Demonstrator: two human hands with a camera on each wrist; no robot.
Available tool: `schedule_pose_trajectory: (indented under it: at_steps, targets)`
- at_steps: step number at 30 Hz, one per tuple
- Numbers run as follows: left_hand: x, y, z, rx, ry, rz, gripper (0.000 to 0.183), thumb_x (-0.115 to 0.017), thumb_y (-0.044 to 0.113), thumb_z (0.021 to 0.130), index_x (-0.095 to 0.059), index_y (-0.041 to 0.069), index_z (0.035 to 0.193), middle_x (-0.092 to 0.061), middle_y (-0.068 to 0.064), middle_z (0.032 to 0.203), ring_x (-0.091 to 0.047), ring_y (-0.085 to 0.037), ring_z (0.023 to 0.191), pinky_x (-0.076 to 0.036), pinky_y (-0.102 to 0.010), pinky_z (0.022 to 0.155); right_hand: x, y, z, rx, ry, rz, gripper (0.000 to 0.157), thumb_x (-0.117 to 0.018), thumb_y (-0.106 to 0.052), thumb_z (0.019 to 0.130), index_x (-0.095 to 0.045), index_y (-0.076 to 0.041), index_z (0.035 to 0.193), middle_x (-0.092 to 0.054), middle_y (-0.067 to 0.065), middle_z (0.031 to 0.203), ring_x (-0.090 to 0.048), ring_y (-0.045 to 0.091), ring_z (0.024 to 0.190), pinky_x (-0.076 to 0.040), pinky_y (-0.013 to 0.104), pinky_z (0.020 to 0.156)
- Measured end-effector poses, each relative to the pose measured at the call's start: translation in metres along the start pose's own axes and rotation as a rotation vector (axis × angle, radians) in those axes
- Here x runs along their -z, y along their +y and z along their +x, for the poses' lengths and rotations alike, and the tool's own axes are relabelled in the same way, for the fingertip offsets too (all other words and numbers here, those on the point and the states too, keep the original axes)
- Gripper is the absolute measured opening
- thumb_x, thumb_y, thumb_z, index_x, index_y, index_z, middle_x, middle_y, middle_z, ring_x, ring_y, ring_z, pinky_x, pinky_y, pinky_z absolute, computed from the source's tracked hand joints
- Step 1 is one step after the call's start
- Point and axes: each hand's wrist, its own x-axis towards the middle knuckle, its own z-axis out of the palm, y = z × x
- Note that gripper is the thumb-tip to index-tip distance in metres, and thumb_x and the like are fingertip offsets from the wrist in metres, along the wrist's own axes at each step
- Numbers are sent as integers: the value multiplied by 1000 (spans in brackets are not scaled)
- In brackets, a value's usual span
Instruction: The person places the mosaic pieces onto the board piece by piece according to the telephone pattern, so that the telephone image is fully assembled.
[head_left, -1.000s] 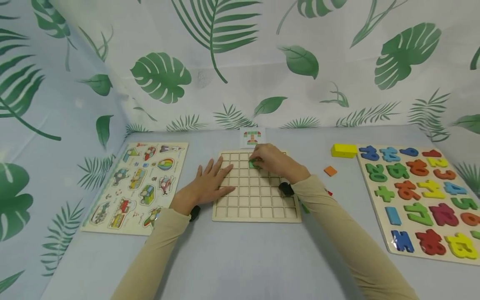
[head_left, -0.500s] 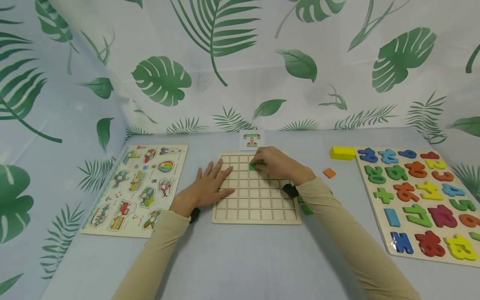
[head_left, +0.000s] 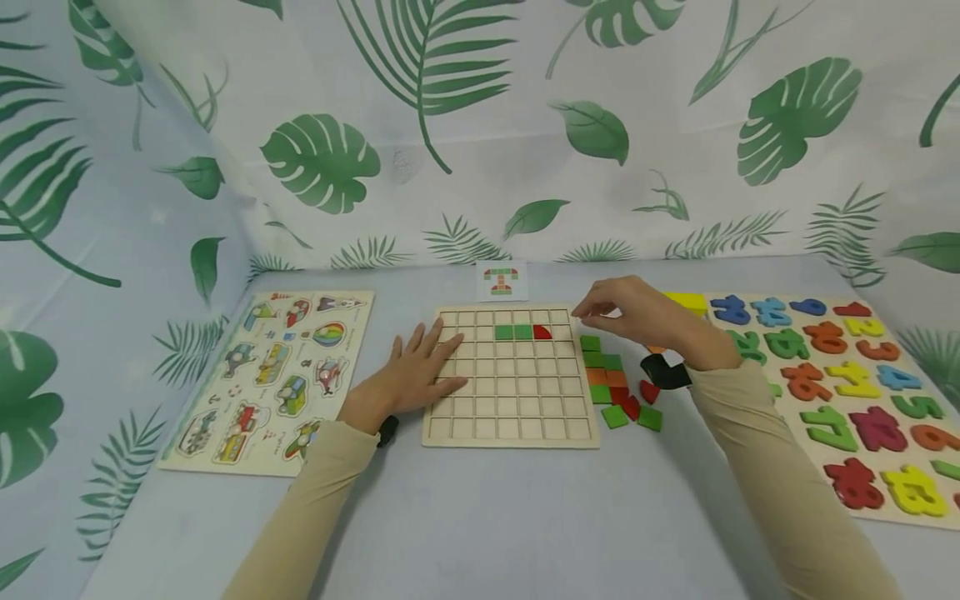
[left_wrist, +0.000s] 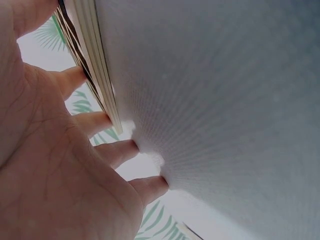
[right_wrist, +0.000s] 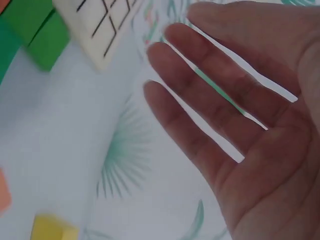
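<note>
A wooden grid board [head_left: 510, 400] lies flat in the middle of the table. Two green square tiles [head_left: 513, 332] and a red quarter-round tile [head_left: 541, 332] sit side by side in its second row. My left hand [head_left: 408, 375] rests spread on the board's left edge; in the left wrist view its fingertips touch the edge and the tablecloth. Past the board's upper right corner, my right hand [head_left: 637, 312] hovers with nothing in its fingers, which look relaxed and nearly straight in the right wrist view. Under it lie loose green, orange and red tiles [head_left: 613, 362].
A small pattern card [head_left: 502, 281] stands behind the board. To the left lies a vehicle picture puzzle [head_left: 255, 333]. On the right are a number puzzle board [head_left: 795, 437] and a yellow block [head_left: 686, 302], partly behind the right hand. A leaf-print cloth [head_left: 480, 183] hangs at the back.
My right hand has let go of the green tile, leaving it in the board, and moved right, off the board. The tiles it covered now show. The left hand has stayed put.
</note>
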Motion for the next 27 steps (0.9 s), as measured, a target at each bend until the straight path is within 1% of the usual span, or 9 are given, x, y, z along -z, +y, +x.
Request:
schedule_pose_trajectory:
  at_steps: [2,3,7,9,13,18,23,27]
  targets:
    - [0,0,-1,2,2,-5,75,-49,47,110,-18,13,169,5,-20,174,7,-46,158,3,-70,121,5,2,-11,-17,-14,7,15,-72,3,96,-79,2,109,-74,6,102,-71,30,99,-59,51,91]
    - [0,0,-1,3,4,-7,75,-49,47,110,-19,12,169,5,-21,174,6,-46,158,3,-70,121,6,3,-15,-37,-23,15,15,-72,3,96,-79,2,110,-74,6,103,-72,31,100,-59,50,89]
    - [0,-1,-1,-1,8,-12,75,-49,47,110,-19,11,169,4,-21,174,6,-47,158,2,-71,121,6,12,-31,-94,-54,20,16,-73,1,96,-80,1,110,-73,4,104,-71,31,101,-61,46,84]
    - [-1,-1,-1,-4,10,-10,75,-49,47,110,-19,11,169,4,-21,174,6,-47,158,2,-71,121,3,18,-38,-107,-64,14,16,-74,1,95,-80,0,109,-74,5,104,-71,29,98,-61,45,82]
    - [-2,-1,1,-12,14,0,75,-49,47,110,-19,11,169,4,-21,174,5,-48,158,2,-72,121,-4,30,-48,-94,-76,-3,15,-78,-1,92,-80,0,107,-74,5,103,-69,24,92,-60,47,84]
    - [-2,-1,1,-7,15,2,75,-50,47,110,-18,12,169,4,-21,174,6,-47,158,2,-71,121,-14,37,-46,-93,-76,-8,16,-80,-4,92,-80,-1,107,-73,4,103,-68,22,91,-60,44,82]
    - [-3,-1,0,-8,24,-5,75,-50,46,110,-20,11,169,3,-22,174,4,-49,158,1,-72,120,-22,40,-43,-95,-85,15,17,-80,-3,91,-81,-1,108,-73,3,103,-67,20,91,-59,40,82]
    - [-3,-1,1,-12,28,-9,74,-50,46,110,-21,10,169,2,-23,174,4,-50,158,1,-72,120,-26,39,-39,-90,-102,39,17,-81,-2,89,-80,-1,106,-73,3,101,-68,21,92,-60,42,83]
